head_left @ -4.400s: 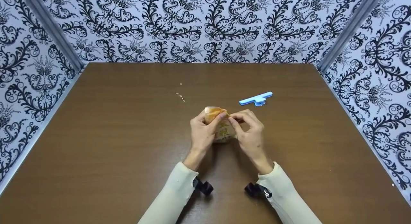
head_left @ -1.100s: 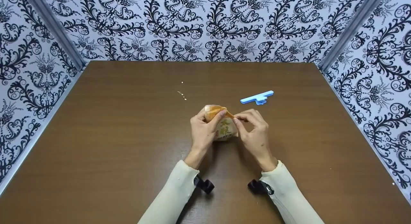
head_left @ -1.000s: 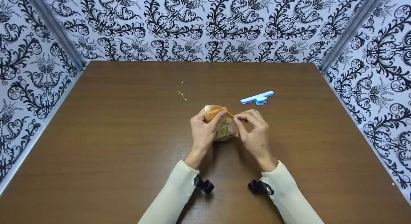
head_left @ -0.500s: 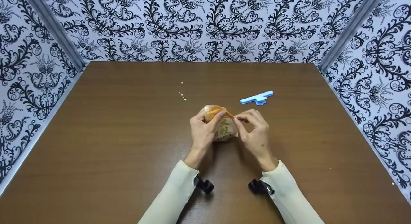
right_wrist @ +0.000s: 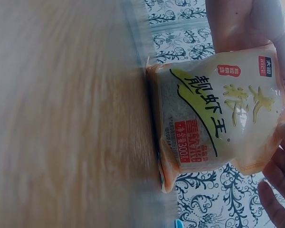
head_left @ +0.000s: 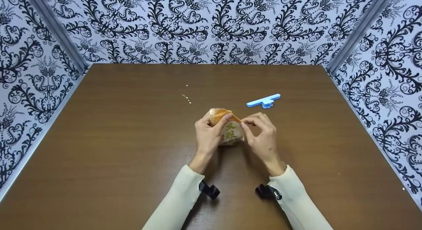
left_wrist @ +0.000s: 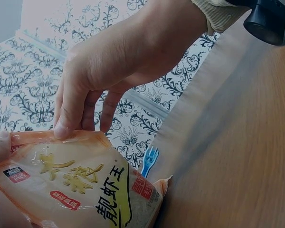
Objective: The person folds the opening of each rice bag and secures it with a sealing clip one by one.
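Note:
A small plastic bag of rice stands on the table between the hands, its printed front showing in the left wrist view. An orange band runs along its top, which is folded over toward the person. The left hand grips the bag's upper left side, thumb on the fold and fingers behind. With thumb and index finger, the right hand pinches the right end of the orange top edge. In the right wrist view the bag rests with its base on the table. Fingers behind the bag are partly hidden.
A light blue bag clip lies on the brown table, beyond the right hand. Several small white grains are scattered at the back, left of the bag. Patterned walls enclose the back and sides.
Compared with the earliest frame, the right hand has shifted slightly right, and the folded orange edge is drawn out straighter toward it. Over the last second both hands and bag hold almost still.

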Demonstrator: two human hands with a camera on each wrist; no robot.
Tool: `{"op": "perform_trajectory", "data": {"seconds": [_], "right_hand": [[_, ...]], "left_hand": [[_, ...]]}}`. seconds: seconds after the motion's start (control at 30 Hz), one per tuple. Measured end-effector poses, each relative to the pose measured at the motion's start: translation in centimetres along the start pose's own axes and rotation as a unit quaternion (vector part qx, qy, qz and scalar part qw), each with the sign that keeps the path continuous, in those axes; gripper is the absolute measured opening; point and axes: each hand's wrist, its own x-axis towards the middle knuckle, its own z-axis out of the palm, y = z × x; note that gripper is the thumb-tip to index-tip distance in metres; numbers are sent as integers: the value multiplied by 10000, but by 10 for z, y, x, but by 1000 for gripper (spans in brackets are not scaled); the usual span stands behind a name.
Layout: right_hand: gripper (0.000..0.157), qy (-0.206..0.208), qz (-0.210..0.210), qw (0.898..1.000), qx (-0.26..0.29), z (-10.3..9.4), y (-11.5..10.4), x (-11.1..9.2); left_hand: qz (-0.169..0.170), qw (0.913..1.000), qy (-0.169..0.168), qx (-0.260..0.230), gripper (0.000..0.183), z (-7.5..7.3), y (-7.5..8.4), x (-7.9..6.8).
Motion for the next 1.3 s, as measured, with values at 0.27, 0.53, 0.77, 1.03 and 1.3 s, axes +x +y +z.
{"op": "perform_trajectory", "data": {"seconds": [0.27, 0.53, 0.77, 1.03, 1.3], "right_hand": [[2, -75, 16, 10000, -47, -1, 3, -1], [3, -138, 36, 9999, -80, -3, 5, -1], [6, -192, 53, 9998, -48, -6, 7, -1], [2, -218, 72, 9997, -57, -7, 10, -1], [6, -235, 106, 9997, 10, -8, 10, 0]], "left_hand": [[-56, 10000, 63, 33, 17, 0, 0, 0], [-25, 10000, 43, 73, 18, 1, 2, 0], [-51, 9999, 59, 80, 18, 2, 1, 0], [-94, 9999, 114, 67, 18, 1, -1, 0], [-93, 9999, 129, 52, 19, 1, 0, -1]]}}
